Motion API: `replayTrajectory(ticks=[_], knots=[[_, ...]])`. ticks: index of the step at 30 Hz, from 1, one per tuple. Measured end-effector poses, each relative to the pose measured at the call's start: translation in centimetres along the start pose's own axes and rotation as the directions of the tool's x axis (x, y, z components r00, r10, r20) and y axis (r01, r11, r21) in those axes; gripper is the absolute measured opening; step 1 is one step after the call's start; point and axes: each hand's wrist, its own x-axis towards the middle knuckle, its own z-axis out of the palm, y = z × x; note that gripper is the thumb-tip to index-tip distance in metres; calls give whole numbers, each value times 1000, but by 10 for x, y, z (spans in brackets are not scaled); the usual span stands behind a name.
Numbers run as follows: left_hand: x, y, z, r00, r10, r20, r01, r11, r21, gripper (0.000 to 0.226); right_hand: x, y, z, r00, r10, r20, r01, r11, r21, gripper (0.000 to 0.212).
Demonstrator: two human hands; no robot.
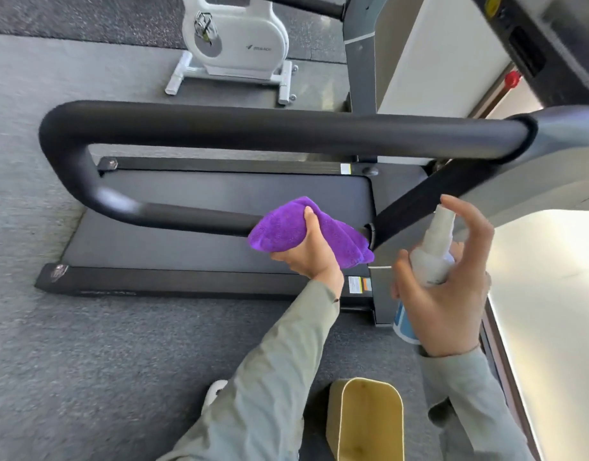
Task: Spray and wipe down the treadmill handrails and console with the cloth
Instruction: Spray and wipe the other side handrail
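Bunching a fuzzy purple cloth (303, 232) round the black handrail (193, 217), left hand (311, 257); right hand (449, 294) clasping white spray bottle (432, 254)

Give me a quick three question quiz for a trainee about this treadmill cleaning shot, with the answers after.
1. True or false: the purple cloth is pressed on the lower handrail.
2. Which hand holds the spray bottle?
3. What white machine stands beyond the treadmill deck: A) rower B) exercise bike C) fan?

Key: 1 true; 2 the right hand, while the left hand grips the cloth; 3 B.
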Motion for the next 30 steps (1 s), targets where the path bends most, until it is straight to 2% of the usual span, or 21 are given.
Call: replayTrajectory(ticks=[2, 6, 10, 12, 14, 18, 21, 23, 25, 26, 27, 28, 30], knots=[[-10, -7, 0, 998, -47, 49, 46, 998, 34, 77, -2, 1, -4, 1000, 16, -7, -16, 1000, -8, 62], [-2, 2, -24, 990, 16, 139, -27, 997, 78, 59, -4, 0, -6, 1000, 20, -5, -20, 1000, 4, 65], [11, 30, -71, 962, 227, 152, -254, 948, 191, 36, -6, -2, -2, 1000, 6, 5, -6, 1000, 26, 68], [12, 48, -89, 911, 350, 220, -393, 898, 198, 26, -7, -3, 0, 1000, -18, 13, 18, 1000, 15, 67], [10, 63, -97, 826, 448, 341, -533, 818, 218, 25, -7, -5, 1, 999, -24, 25, 23, 999, 30, 67], [8, 96, -87, 605, 580, 545, -783, 555, 279, 39, -6, -9, 0, 999, -33, 16, 32, 999, 41, 66], [17, 118, -68, 410, 607, 681, -909, 207, 362, 61, -4, -12, -1, 999, -41, 22, 40, 997, 61, 66], [26, 126, -55, 309, 499, 810, -914, -78, 397, 69, -3, -12, -1, 999, -47, 26, 45, 997, 65, 66], [33, 128, -44, 280, 310, 909, -860, -340, 381, 73, -3, -12, 1, 998, -51, 23, 50, 997, 57, 66], [37, 127, -42, 282, 240, 929, -843, -401, 360, 74, -3, -11, 2, 998, -51, 22, 50, 997, 51, 66], [40, 127, -41, 281, 206, 937, -848, -403, 343, 75, -3, -10, 3, 999, -47, 24, 46, 998, 49, 66], [43, 129, -41, 271, 204, 941, -876, -352, 329, 75, -4, -8, 4, 999, -40, 30, 38, 998, 54, 66], [48, 134, -41, 241, 232, 942, -947, -158, 281, 77, -5, -5, 5, 999, -27, 35, 25, 998, 64, 66]])
